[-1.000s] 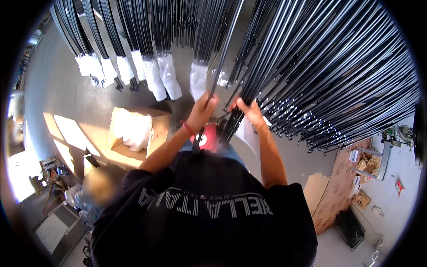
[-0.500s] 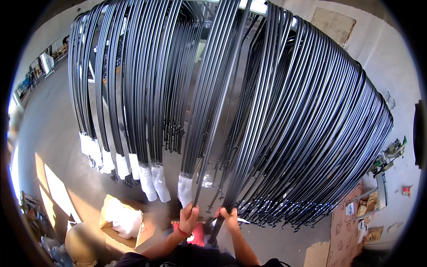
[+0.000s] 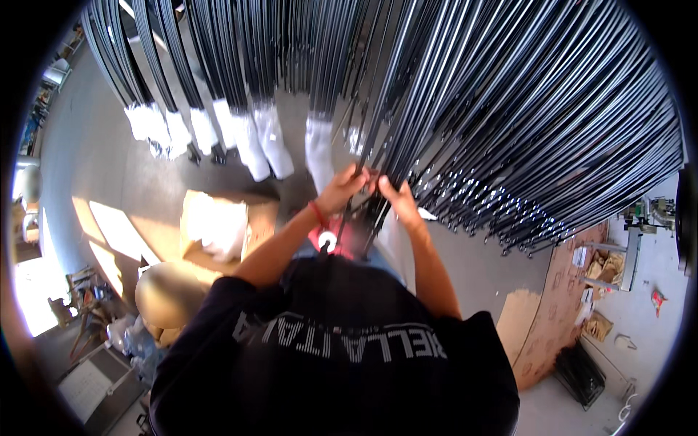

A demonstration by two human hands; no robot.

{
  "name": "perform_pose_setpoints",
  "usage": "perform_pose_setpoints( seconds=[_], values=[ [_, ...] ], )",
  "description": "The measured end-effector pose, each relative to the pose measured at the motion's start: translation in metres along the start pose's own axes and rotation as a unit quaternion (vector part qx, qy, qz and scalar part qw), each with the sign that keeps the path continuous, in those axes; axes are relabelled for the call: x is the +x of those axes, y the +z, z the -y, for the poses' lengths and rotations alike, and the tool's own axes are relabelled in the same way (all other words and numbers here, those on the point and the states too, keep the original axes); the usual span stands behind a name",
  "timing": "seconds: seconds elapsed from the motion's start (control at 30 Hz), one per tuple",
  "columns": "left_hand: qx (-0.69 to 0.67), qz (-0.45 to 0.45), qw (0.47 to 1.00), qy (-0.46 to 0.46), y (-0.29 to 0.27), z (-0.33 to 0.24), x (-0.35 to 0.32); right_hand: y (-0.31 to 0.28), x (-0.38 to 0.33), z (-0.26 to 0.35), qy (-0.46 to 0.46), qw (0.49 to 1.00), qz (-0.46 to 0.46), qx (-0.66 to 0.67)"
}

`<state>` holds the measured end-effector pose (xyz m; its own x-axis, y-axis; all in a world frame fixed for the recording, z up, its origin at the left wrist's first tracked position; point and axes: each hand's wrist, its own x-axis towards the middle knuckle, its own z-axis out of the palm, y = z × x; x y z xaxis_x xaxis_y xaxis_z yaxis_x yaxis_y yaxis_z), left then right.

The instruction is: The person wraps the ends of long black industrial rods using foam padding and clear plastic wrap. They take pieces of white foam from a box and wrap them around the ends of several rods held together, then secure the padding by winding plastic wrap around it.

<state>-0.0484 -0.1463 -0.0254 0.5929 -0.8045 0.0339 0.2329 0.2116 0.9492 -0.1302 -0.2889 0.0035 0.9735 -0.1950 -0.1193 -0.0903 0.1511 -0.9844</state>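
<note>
Black rods | both hands' fingers still gripping | view dropped

We find the hanging black rods packed tightly, blocking passage rightward; white-wrapped bundles crowd the left; open floor lies beyond; a cardboard box sits below.

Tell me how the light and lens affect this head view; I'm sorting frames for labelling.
Head view: fisheye bends the black rods outward toward a dark rim; hard sun patches glare on the floor at left, with white highlights on the rod ends. Left hand and right hand show clearly, lightly soft.
</note>
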Motion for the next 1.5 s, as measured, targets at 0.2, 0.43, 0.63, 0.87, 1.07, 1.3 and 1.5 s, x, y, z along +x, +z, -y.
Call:
perform_pose_setpoints(
  seconds=[0.2,0.43,0.63,0.87,1.07,1.3,1.5],
  values=[
    [0.036,0.075,0.981,-0.178,-0.006,0.006,-0.014,-0.017,-0.014,-0.031,0.047,0.987,0.050,-0.146],
    [-0.019,0.088,0.969,-0.228,-0.024,0.034,-0.047,-0.004,-0.019,-0.012,0.098,0.985,0.096,-0.107],
    [-0.274,0.109,0.921,-0.256,-0.017,0.029,-0.049,-0.003,-0.026,-0.041,0.031,0.991,0.090,-0.092],
    [-0.161,0.110,0.951,-0.241,-0.016,0.013,-0.049,0.005,-0.029,-0.034,0.029,0.995,0.075,-0.067],
    [-0.180,0.132,0.950,-0.220,-0.032,0.024,-0.044,0.017,-0.030,-0.031,0.040,0.994,0.042,-0.092],
    [-0.136,0.157,0.950,-0.232,-0.052,0.027,-0.037,0.043,-0.027,-0.028,0.040,0.987,-0.054,-0.146],
    [-0.024,0.190,0.946,-0.261,-0.055,0.020,-0.041,0.072,-0.028,-0.033,0.045,0.935,-0.261,-0.236]
  ],
)
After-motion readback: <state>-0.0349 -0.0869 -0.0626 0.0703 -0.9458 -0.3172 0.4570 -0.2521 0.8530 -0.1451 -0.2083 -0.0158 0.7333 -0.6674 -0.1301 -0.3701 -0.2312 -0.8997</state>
